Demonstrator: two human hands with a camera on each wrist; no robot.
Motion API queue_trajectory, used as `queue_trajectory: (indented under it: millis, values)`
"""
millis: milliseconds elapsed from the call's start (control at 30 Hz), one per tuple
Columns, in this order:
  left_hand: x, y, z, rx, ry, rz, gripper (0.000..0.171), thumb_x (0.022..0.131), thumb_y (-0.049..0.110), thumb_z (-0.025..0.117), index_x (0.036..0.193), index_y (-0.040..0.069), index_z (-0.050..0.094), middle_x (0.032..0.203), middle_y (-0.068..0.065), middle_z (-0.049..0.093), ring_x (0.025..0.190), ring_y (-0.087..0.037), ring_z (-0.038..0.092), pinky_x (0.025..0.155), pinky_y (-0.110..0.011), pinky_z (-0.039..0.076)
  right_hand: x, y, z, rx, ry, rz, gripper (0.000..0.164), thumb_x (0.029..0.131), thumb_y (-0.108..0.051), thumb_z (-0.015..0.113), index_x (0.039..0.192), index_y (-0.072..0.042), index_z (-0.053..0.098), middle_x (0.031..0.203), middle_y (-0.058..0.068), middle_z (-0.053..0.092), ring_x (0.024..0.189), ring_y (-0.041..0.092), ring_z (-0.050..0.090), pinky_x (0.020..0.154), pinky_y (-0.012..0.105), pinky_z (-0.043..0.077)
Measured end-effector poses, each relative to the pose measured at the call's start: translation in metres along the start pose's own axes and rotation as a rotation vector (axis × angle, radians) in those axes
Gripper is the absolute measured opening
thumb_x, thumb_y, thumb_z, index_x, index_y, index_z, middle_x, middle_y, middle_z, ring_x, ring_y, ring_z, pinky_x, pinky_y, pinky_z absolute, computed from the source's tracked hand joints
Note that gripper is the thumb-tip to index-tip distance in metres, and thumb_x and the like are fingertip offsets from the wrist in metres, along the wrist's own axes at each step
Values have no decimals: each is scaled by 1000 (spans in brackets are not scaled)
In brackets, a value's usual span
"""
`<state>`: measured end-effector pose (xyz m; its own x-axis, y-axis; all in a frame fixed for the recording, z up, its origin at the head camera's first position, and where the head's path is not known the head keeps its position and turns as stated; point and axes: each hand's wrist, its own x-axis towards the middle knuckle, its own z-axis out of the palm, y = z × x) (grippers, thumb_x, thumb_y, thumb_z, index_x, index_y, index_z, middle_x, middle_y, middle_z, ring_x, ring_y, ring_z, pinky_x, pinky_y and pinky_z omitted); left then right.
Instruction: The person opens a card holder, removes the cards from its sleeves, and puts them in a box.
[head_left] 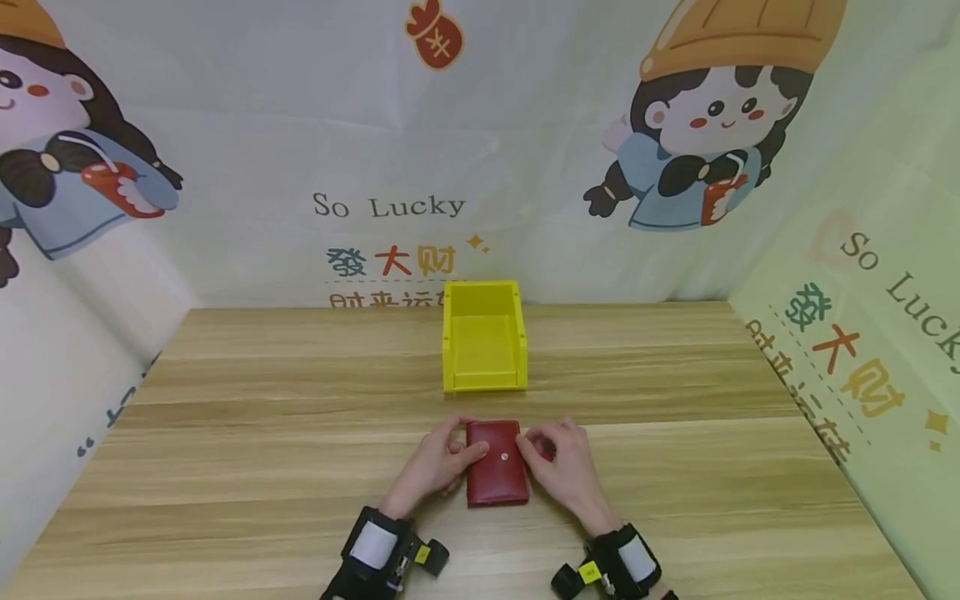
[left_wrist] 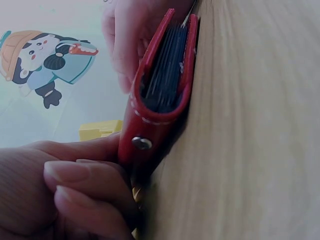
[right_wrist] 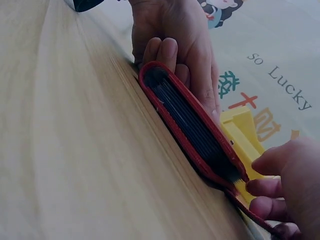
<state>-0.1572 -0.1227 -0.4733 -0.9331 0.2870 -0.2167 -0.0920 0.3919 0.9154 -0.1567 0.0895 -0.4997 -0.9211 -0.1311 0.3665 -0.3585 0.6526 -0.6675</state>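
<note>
A red card holder point(head_left: 498, 483) with a metal snap on its front cover lies on the table. Its folded covers and stack of dark card sleeves point(right_wrist: 187, 120) show from the end in both wrist views. My left hand point(head_left: 442, 458) grips its left side, thumb on the front cover and fingers behind the spine. At the opposite edge, my right hand point(head_left: 564, 468) has curled fingers at the open side. In the right wrist view those fingers hold the edge by a thin red flap point(right_wrist: 252, 215), which extends out from the lower cover.
A yellow open-fronted bin point(head_left: 486, 382) stands behind the card holder, close to the back wall. The wood-grain table point(head_left: 262, 400) is bordered by a printed cloth backdrop point(head_left: 247, 167) at the back and sides. Each wrist wears a black strapped camera.
</note>
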Motion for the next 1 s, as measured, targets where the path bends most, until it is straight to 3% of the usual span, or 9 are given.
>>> queue_trajectory:
  millis: [100,200,400,633,800,1000]
  values:
    - [0,0,0,8,4,1,45,99,21,63,139,5,48,57,3,47,41,-8,38,43,-23,30,2,-2,-1,5,-59,66,19,90,-26,74,74,-16,69,61,-11,48,79,10,44,81,33,31]
    - [0,0,0,10,1,3,45,100,21,63,139,4,48,57,3,46,41,-8,38,43,-23,30,3,-4,-1,-22,-85,78,26,89,-31,75,69,-18,66,58,-11,43,76,11,42,79,31,28]
    - [1,-1,0,12,-3,-1,45,100,21,62,139,5,47,56,3,46,40,-8,37,42,-23,29,0,-6,3,-94,-54,34,32,88,-36,75,65,-18,63,58,-11,41,74,11,40,77,31,25]
    - [0,0,-1,28,-8,6,46,100,25,62,140,8,46,57,3,47,40,-8,37,42,-22,29,-3,-6,4,-94,-37,25,31,90,-36,73,68,-18,60,61,-10,41,79,14,42,80,34,25]
    - [1,-1,-1,23,-30,11,47,101,25,61,142,10,45,57,4,45,40,-9,37,42,-23,28,-4,-4,6,-44,34,-14,30,88,-28,76,67,-17,57,62,-8,41,76,12,39,81,35,23]
    - [2,-4,-1,-17,-72,25,48,102,22,60,145,12,43,59,4,47,40,-9,37,42,-22,29,-4,-1,6,16,198,-114,26,85,-18,78,66,-15,61,60,-5,47,74,9,38,82,37,21]
